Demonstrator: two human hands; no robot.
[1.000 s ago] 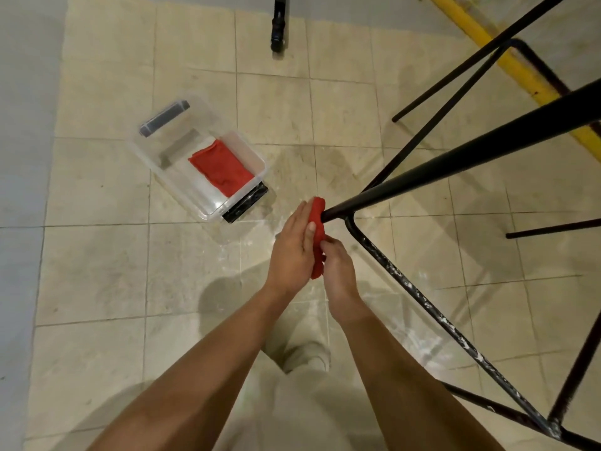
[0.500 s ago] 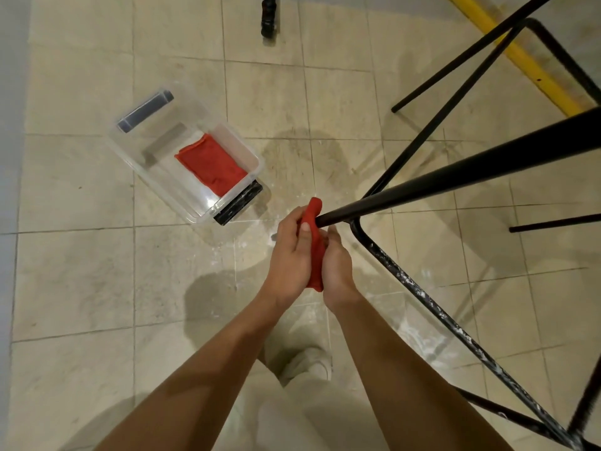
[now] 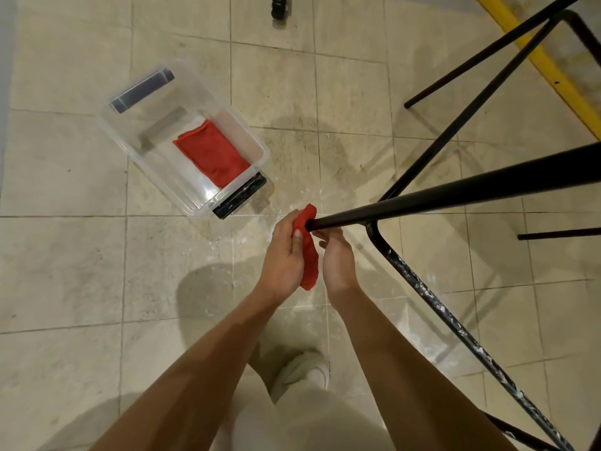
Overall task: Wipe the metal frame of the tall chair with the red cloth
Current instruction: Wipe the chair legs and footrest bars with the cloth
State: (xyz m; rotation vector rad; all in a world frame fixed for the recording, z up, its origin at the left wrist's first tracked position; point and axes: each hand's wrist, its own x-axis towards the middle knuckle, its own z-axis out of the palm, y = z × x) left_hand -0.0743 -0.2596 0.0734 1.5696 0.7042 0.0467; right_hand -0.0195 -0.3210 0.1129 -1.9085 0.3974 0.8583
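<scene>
The tall chair's black metal frame (image 3: 455, 193) fills the right side, one leg slanting toward me and a lower rail (image 3: 432, 297) speckled with white marks. A red cloth (image 3: 308, 252) is pressed over the foot end of that leg. My left hand (image 3: 284, 258) grips the cloth from the left. My right hand (image 3: 336, 258) is cupped against the cloth's right side, fingers around the leg's end.
A clear plastic bin (image 3: 247, 138) with a second folded red cloth (image 3: 213, 154) sits on the tiled floor to the upper left. A yellow floor strip (image 3: 553, 73) runs along the upper right. A black object (image 3: 279, 6) stands at the top edge. My shoe (image 3: 305, 369) is below.
The cloth has slid off the corner joint to the very tip of the leg, and my hands have spread slightly apart around it.
</scene>
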